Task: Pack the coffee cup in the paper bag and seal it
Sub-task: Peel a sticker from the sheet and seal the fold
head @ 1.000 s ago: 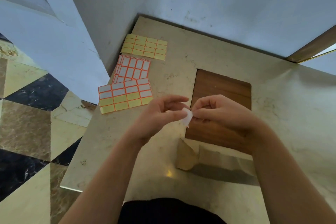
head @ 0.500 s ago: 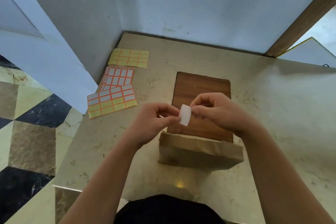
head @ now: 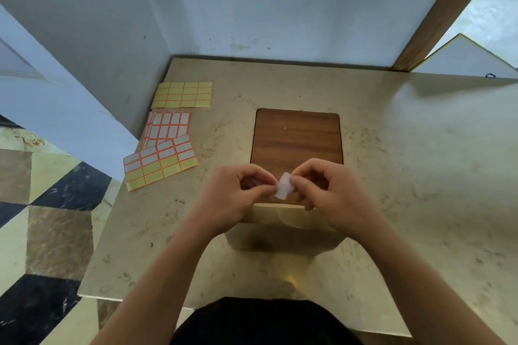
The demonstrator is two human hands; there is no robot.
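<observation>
A small white sticker is pinched between the fingertips of my left hand and my right hand, just above the brown paper bag. The bag stands on the stone table in front of me with its top folded over. My hands cover part of its top edge. The coffee cup is not visible; the closed bag hides whatever is inside.
Three sticker sheets lie at the table's left: a yellow one, a white-and-orange one and a mixed one. A wooden board lies behind the bag. Walls close the far side and left. The table's left edge drops to a tiled floor.
The view has tilted, so the bag now shows lower under my hands. Both hands still hold the sticker and have come down closer to the bag's folded top.
</observation>
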